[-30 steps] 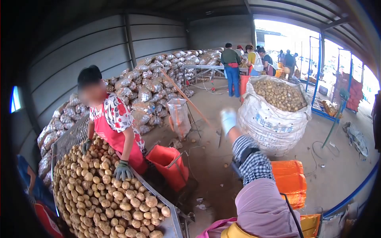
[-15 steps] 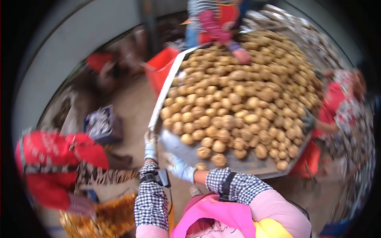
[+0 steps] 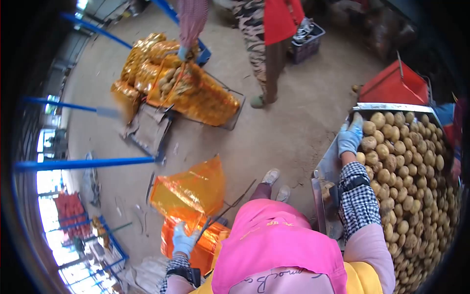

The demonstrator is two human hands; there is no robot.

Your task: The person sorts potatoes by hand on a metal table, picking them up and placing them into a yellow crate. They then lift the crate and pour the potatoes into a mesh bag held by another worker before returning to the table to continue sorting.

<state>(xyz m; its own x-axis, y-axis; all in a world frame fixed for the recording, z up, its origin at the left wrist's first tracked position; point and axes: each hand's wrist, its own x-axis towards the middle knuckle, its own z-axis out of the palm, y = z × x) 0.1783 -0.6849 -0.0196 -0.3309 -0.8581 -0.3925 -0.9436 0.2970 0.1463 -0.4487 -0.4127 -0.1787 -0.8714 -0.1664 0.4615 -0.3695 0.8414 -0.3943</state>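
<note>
Dusty floor (image 3: 274, 142) is crossed by a dark rod (image 3: 237, 200) beside the orange bags (image 3: 188, 191); film could be snagged and torn on it by a sharp pull. The left hand (image 3: 184, 241) is placed at the bags, though whether film is pinched cannot be told. The right hand (image 3: 350, 136) is laid, fingers extended, by the bench (image 3: 391, 107) rim, beside potatoes (image 3: 401, 171). Beyond, floor space is taken up by filled sacks (image 3: 205, 98).
</note>
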